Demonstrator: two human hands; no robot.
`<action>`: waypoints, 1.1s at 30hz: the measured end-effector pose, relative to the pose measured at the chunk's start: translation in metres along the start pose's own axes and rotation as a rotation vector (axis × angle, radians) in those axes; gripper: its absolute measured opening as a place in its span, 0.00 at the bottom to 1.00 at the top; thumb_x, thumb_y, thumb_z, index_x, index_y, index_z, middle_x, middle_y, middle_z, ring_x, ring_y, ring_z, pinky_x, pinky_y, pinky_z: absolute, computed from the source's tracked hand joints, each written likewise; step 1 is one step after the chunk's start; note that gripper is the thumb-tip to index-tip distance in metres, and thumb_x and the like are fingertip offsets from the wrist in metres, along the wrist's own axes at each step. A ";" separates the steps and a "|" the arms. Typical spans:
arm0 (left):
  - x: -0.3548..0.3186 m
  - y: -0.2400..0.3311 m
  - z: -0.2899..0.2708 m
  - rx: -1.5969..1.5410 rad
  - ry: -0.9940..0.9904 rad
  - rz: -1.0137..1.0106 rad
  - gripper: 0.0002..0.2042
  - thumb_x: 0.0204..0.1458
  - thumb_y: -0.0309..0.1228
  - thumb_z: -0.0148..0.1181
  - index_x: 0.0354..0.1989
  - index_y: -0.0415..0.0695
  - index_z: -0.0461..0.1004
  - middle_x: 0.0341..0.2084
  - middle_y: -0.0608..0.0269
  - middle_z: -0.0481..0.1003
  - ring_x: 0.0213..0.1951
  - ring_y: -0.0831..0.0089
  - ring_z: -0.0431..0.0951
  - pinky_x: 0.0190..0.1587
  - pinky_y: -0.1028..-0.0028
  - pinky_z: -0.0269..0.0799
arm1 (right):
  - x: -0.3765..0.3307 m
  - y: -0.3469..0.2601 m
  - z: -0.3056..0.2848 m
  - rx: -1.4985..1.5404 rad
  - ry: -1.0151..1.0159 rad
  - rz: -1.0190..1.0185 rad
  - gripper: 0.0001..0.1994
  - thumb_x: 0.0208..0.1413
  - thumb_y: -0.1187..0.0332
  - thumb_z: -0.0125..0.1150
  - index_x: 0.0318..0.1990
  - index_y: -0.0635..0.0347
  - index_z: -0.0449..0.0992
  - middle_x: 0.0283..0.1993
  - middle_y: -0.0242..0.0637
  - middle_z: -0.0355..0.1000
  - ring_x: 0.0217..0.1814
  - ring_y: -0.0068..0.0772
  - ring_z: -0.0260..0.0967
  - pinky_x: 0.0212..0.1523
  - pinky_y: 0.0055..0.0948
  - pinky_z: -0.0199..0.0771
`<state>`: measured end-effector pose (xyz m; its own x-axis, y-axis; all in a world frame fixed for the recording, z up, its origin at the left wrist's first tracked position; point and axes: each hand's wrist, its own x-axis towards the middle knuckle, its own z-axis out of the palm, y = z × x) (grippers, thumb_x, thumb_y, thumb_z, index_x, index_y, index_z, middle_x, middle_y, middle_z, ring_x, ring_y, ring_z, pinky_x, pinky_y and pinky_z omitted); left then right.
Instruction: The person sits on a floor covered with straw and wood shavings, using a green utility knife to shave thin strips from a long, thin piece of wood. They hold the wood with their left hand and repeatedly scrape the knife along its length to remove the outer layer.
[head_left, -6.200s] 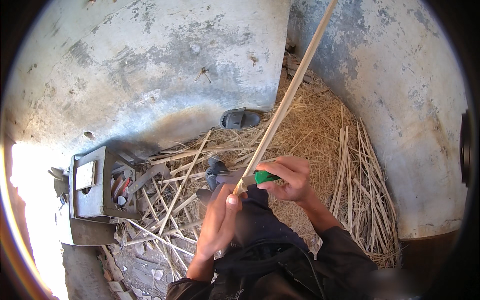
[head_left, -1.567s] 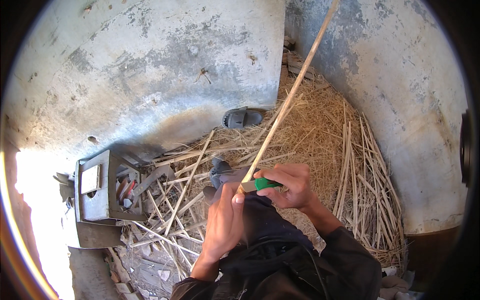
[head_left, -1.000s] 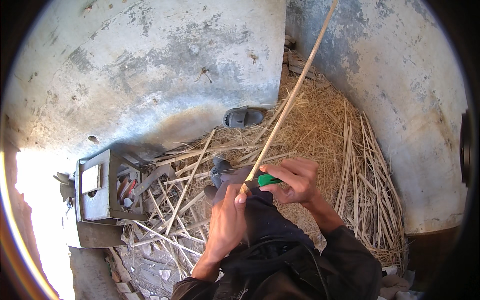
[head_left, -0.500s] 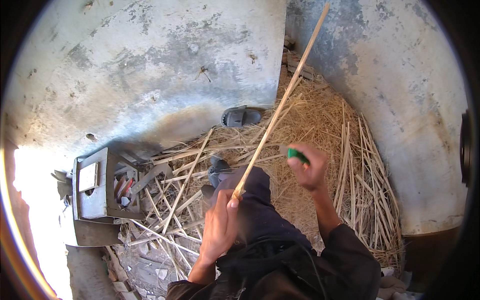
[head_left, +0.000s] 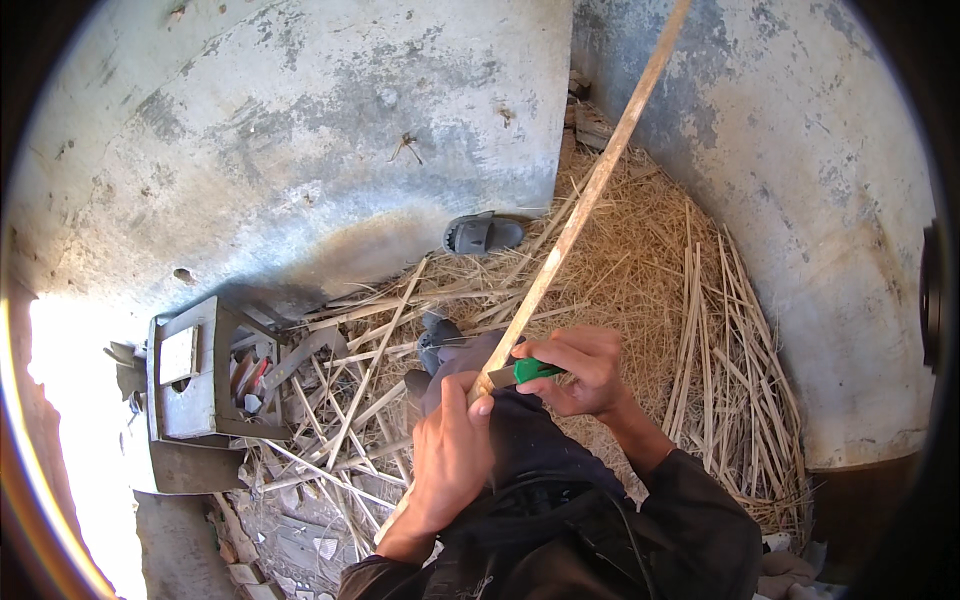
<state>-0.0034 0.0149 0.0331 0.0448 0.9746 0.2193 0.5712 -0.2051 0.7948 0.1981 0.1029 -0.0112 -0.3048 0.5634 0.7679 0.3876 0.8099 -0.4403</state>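
Observation:
A long, pale wooden strip (head_left: pixel 577 215) slants from the upper right down to my lap. My left hand (head_left: pixel 450 455) is wrapped round its lower part, with the thumb and forefinger pinching it. A short end of the strip shows below that hand. In my right hand (head_left: pixel 585 372) is a small knife with a green handle (head_left: pixel 538 370). Its short, wide blade lies against the strip just above my left fingers. The knife's edge is hidden at the contact.
Sticks and straw-like shavings (head_left: pixel 640 240) cover the floor, with a bundle of long strips (head_left: pixel 735 390) along the right wall. A grey wooden box (head_left: pixel 187 405) with tools stands at left. One dark slipper (head_left: pixel 483 234) lies by the far wall (head_left: pixel 300 120).
My right hand has come left and nearer, bringing the knife from clear of the strip onto it. The strip has shifted through my left hand, its lower end now showing.

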 end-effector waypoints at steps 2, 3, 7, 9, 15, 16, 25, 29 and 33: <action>-0.001 -0.003 0.002 0.041 0.021 0.000 0.13 0.75 0.33 0.45 0.54 0.35 0.69 0.28 0.43 0.76 0.28 0.41 0.77 0.32 0.52 0.68 | 0.006 -0.004 -0.002 -0.022 0.000 0.004 0.18 0.52 0.50 0.79 0.42 0.52 0.87 0.22 0.27 0.74 0.19 0.30 0.69 0.21 0.31 0.65; -0.001 -0.004 0.003 0.061 0.030 0.003 0.12 0.75 0.32 0.45 0.54 0.35 0.69 0.28 0.43 0.76 0.28 0.40 0.77 0.32 0.51 0.68 | 0.008 -0.005 -0.003 -0.035 0.002 0.008 0.18 0.51 0.51 0.79 0.42 0.52 0.87 0.22 0.27 0.74 0.19 0.30 0.69 0.21 0.31 0.65; 0.002 -0.008 0.006 0.086 0.039 0.008 0.12 0.74 0.32 0.45 0.54 0.35 0.69 0.26 0.43 0.76 0.26 0.40 0.77 0.30 0.52 0.67 | 0.009 -0.005 -0.003 -0.083 0.022 0.013 0.18 0.51 0.51 0.80 0.42 0.51 0.88 0.22 0.27 0.74 0.19 0.30 0.70 0.21 0.30 0.66; 0.001 -0.011 0.006 0.071 0.029 -0.001 0.11 0.74 0.32 0.45 0.53 0.36 0.69 0.26 0.42 0.75 0.26 0.40 0.76 0.29 0.52 0.67 | 0.009 -0.005 -0.005 -0.114 0.011 0.011 0.18 0.51 0.50 0.80 0.42 0.51 0.88 0.22 0.27 0.75 0.19 0.30 0.70 0.22 0.30 0.66; 0.002 -0.013 0.008 0.065 0.030 0.010 0.12 0.75 0.32 0.44 0.53 0.36 0.69 0.24 0.42 0.74 0.25 0.38 0.75 0.29 0.51 0.66 | 0.007 -0.002 -0.006 -0.189 0.035 -0.008 0.19 0.51 0.49 0.79 0.42 0.51 0.89 0.22 0.26 0.74 0.19 0.29 0.70 0.22 0.30 0.66; 0.002 -0.012 0.007 0.066 0.023 0.000 0.12 0.75 0.32 0.44 0.53 0.36 0.69 0.24 0.42 0.74 0.25 0.38 0.75 0.29 0.51 0.66 | 0.007 -0.002 -0.006 -0.200 0.029 -0.008 0.18 0.51 0.48 0.79 0.42 0.50 0.89 0.22 0.26 0.74 0.19 0.29 0.70 0.22 0.30 0.66; -0.033 -0.020 0.005 0.021 -0.122 -0.073 0.09 0.72 0.31 0.51 0.52 0.38 0.69 0.27 0.39 0.79 0.30 0.35 0.80 0.32 0.46 0.72 | -0.006 0.122 -0.063 -0.252 0.531 0.937 0.20 0.66 0.48 0.67 0.46 0.56 0.88 0.21 0.28 0.73 0.21 0.20 0.67 0.23 0.30 0.61; -0.029 -0.029 0.013 -0.026 -0.144 -0.062 0.09 0.72 0.30 0.51 0.51 0.37 0.69 0.27 0.39 0.78 0.28 0.37 0.80 0.31 0.46 0.71 | -0.002 0.125 -0.040 -0.129 0.337 0.714 0.21 0.68 0.49 0.64 0.49 0.60 0.87 0.30 0.32 0.79 0.23 0.20 0.64 0.24 0.27 0.59; -0.007 -0.027 0.000 -0.038 0.005 -0.019 0.10 0.74 0.31 0.48 0.51 0.36 0.70 0.29 0.43 0.78 0.29 0.41 0.79 0.32 0.52 0.70 | -0.007 0.089 -0.006 -0.052 0.191 0.656 0.21 0.67 0.49 0.65 0.46 0.61 0.86 0.23 0.28 0.73 0.23 0.19 0.65 0.24 0.29 0.59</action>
<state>-0.0192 0.0139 0.0097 0.0306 0.9780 0.2065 0.5402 -0.1900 0.8198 0.2397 0.1704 -0.0530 0.1645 0.8924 0.4203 0.4824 0.2989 -0.8234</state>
